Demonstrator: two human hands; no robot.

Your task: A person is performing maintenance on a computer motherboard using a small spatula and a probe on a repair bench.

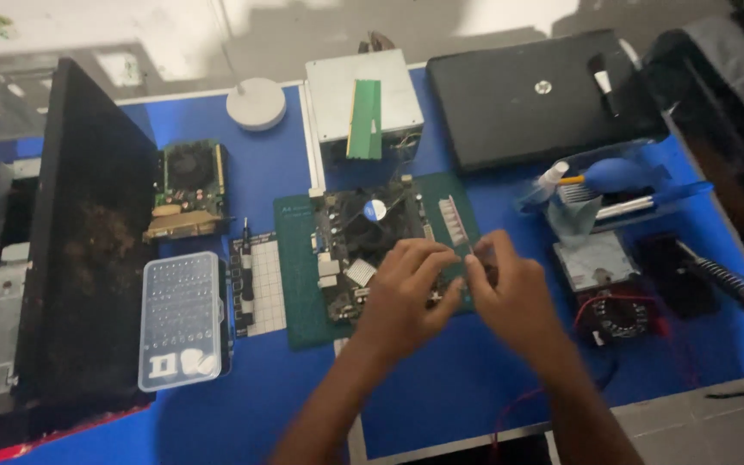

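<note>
- Motherboard [363,250] lying flat on green cutting mat [296,284], mid blue table [217,405]; long axis running away from the viewer, near short edge under the hands.
- Left hand [406,288] over motherboard's near right corner, fingers curled, tips meeting those of the other hand.
- Right hand [514,297] just right of motherboard, fingers pinched toward left hand; blurred, small item between fingertips not resolvable; grip cannot tell.
- Round fan with blue centre sticker [375,209] at motherboard's far middle.
- Grey power supply box [363,95] beyond motherboard, green memory stick [364,119] lying on top, long axis pointing away from the viewer.
- Closed black laptop [536,99] beyond and right of motherboard.
- Clear screwdriver-bit case [181,320] left of motherboard; graphics card [187,189] beyond that case.
- Blue air blower [613,174] right of motherboard.
</note>
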